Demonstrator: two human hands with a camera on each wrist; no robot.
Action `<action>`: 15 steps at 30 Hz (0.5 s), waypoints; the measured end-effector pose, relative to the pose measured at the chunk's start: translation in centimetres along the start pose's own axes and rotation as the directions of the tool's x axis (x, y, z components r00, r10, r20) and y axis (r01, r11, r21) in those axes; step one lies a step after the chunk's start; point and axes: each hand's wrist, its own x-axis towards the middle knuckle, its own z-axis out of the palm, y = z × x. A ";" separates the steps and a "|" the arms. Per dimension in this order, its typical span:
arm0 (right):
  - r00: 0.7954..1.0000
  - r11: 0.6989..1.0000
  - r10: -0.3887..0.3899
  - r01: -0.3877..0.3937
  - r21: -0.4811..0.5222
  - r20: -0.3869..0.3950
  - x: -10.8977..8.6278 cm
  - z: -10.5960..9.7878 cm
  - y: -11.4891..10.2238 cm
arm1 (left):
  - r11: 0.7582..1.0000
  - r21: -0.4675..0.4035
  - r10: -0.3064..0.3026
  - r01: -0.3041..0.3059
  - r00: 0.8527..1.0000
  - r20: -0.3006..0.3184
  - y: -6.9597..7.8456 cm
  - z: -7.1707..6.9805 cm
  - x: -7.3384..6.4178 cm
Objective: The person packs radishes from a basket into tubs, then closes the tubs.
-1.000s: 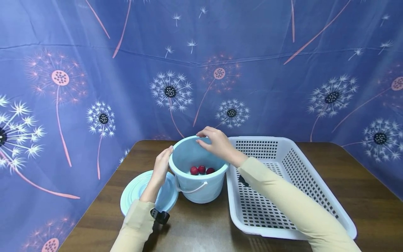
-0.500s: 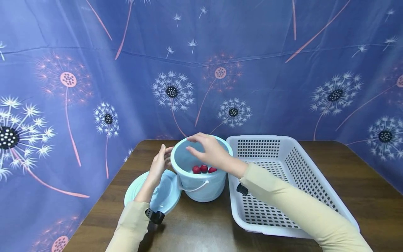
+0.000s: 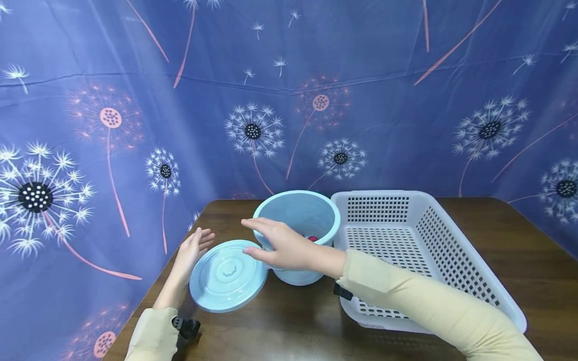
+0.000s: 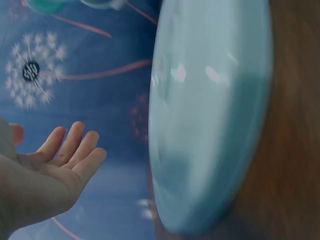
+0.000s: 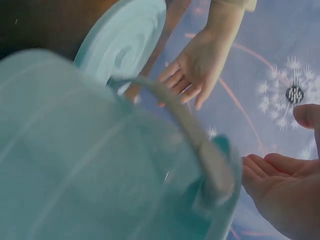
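A light blue bucket (image 3: 301, 279) stands upright on the table, its white handle (image 5: 192, 127) hanging at the near side. Inside it a bit of red fruit (image 3: 312, 238) shows; my right arm hides the rest. My right hand (image 3: 286, 245) is in front of the bucket's rim, fingers extended, thumb apart, holding nothing. Left of the bucket lies the round blue lid (image 3: 229, 275), flat on the wood. My left hand (image 3: 191, 250) hovers at the lid's left edge with its fingers straight and its palm turned inward; in the left wrist view it is apart from the lid.
A white perforated plastic basket (image 3: 469, 265) stands right of the bucket, close beside it, partly under my right forearm. The brown wooden table (image 3: 289, 326) ends at a blue dandelion-print cloth (image 3: 289, 125) hanging behind and to the left.
My left hand has left the bucket's rim and moved left past the lid. From over the bucket, my right hand has come left and nearer, now covering most of the red fruit.
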 end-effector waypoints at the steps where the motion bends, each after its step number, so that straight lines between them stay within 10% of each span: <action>1: 0.999 1.000 0.013 -0.013 0.003 0.029 0.0 0.2 -0.3 | 1.000 0.012 -0.012 0.012 1.000 -0.002 -0.3 -0.3 -0.1; 15: 0.949 0.978 0.204 -0.206 -0.017 0.239 -0.1 4.1 -1.1 | 0.987 0.094 -0.136 0.127 0.986 0.094 -3.5 -2.8 -0.7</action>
